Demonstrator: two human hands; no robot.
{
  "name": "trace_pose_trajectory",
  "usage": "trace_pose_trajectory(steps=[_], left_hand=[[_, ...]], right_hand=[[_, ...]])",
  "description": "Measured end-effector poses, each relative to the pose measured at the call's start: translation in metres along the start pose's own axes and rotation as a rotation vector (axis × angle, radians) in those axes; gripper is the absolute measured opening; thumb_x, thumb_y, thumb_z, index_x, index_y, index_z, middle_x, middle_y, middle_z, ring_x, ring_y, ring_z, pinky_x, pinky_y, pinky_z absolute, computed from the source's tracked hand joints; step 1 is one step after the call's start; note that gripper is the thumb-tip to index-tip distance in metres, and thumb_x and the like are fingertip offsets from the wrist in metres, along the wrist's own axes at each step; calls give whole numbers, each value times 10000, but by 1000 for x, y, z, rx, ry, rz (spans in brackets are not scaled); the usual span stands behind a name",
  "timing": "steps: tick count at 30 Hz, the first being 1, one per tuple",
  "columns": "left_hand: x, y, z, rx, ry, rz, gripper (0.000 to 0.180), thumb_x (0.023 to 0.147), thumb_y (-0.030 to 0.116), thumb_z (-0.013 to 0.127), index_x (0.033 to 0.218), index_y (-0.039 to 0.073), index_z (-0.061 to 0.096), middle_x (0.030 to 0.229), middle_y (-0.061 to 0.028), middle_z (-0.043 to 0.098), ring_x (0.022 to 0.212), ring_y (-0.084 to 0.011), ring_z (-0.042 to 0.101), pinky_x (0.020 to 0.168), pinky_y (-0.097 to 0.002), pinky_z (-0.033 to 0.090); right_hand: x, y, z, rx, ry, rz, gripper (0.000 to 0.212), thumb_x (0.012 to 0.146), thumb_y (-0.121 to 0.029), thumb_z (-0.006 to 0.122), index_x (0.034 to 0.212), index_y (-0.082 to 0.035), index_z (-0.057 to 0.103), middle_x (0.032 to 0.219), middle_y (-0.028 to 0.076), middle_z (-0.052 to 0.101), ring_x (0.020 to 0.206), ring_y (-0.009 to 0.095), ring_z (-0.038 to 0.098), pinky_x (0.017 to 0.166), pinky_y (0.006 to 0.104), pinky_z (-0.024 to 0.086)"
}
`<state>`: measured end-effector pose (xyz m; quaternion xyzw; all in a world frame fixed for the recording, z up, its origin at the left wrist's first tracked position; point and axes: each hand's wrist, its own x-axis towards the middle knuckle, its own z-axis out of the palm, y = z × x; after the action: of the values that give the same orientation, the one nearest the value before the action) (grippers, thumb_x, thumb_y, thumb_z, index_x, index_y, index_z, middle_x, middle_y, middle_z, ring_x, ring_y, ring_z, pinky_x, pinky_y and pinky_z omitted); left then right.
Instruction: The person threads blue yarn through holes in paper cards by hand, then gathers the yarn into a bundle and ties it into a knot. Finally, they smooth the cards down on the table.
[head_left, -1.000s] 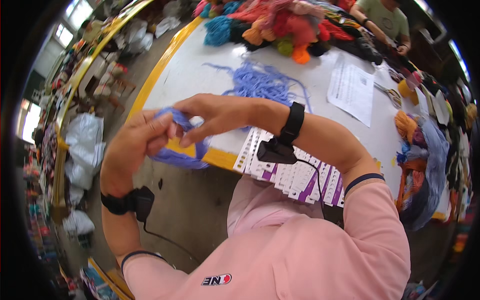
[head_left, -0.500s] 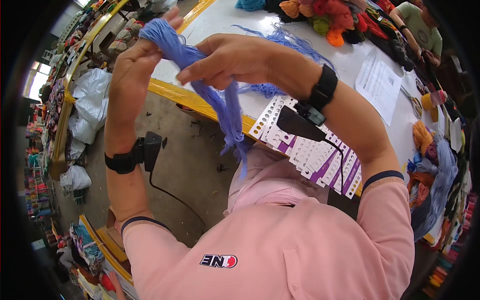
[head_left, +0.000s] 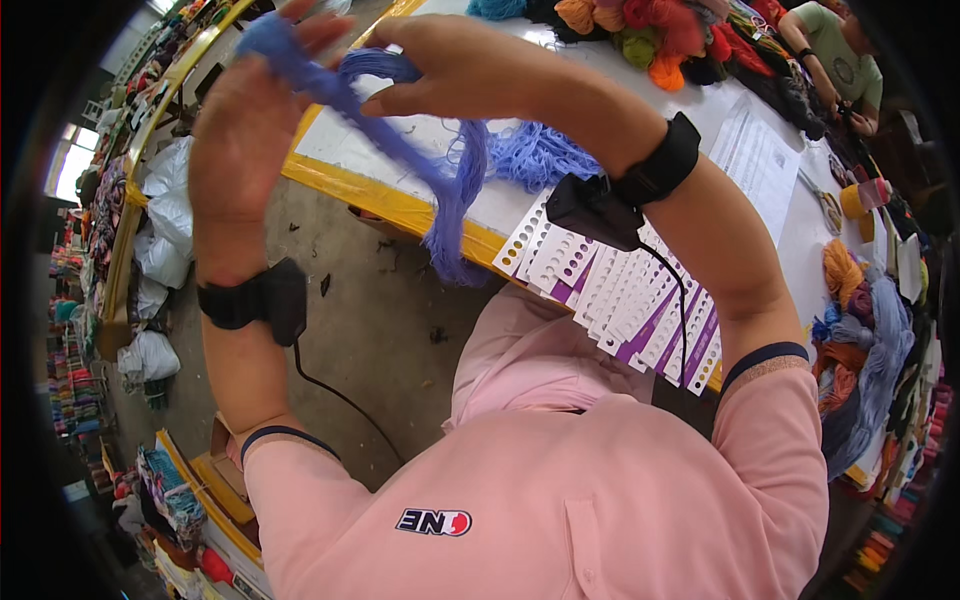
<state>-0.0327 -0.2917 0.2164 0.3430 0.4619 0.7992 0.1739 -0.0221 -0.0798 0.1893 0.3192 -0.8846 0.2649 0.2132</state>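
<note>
A hank of blue yarn (head_left: 405, 150) runs slantwise between my hands, its loose tail hanging at the table's edge. My left hand (head_left: 245, 130), blurred by motion, has the upper end of the hank across its fingers and thumb. Close by on the right, my right hand (head_left: 460, 65) grips a bunch of the same yarn between thumb and fingers, partly hidden behind the hand. Beneath my right wrist, a loose heap of blue yarn (head_left: 540, 158) lies on the white tabletop (head_left: 345, 145).
Punched white and purple cards (head_left: 625, 295) fan out along the table's yellow-taped front edge. A printed sheet (head_left: 755, 165), scissors (head_left: 832, 212) and yarn cones (head_left: 865, 198) lie to the right. Coloured yarn bundles (head_left: 670, 40) are piled at the back. Another person (head_left: 840, 60) is at the far right.
Both hands have risen, the left also shifting left, drawing the yarn up with them. A separate bunch now shows at my right fingers, and the hanging tail sits higher.
</note>
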Motion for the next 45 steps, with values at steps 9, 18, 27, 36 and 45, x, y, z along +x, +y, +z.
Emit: trace_pose_trajectory(steps=[9,18,27,36,45], left_hand=[[-55,-11,-62,768,-10,-295,689,784,350,739,1324,1,490,1120,-103,649,1038,-165,614,921,-292,461],[-37,-5,-23,-454,-226,-176,239,996,190,454,1081,2,575,893,-69,686,701,-118,642,760,-312,511],[-41,-6,-46,1677,252,181,261,974,197,525,1112,-18,580,921,-85,684,793,-185,689,762,-385,550],[-30,-18,-64,778,-27,-396,261,900,227,623,1045,11,649,868,0,644,735,-54,610,644,-196,478],[2,56,-164,407,637,-37,153,905,65,588,1024,-19,633,968,-98,688,815,-169,686,728,-239,561]], right_hand=[[23,-18,-12,69,-330,-78,214,786,-132,563,830,41,681,793,259,652,766,395,646,692,439,506],[6,10,24,956,-371,251,423,785,-329,769,1010,15,671,660,14,535,544,93,466,491,261,350],[5,-30,36,509,-369,334,281,770,-267,719,918,-31,681,662,51,594,616,179,554,566,334,422],[5,-10,40,483,5,-8,265,899,-293,619,946,-38,673,792,95,670,651,187,598,601,318,457],[-61,24,53,256,-237,6,259,946,-222,561,1139,-50,582,883,139,637,846,315,623,762,384,485]])
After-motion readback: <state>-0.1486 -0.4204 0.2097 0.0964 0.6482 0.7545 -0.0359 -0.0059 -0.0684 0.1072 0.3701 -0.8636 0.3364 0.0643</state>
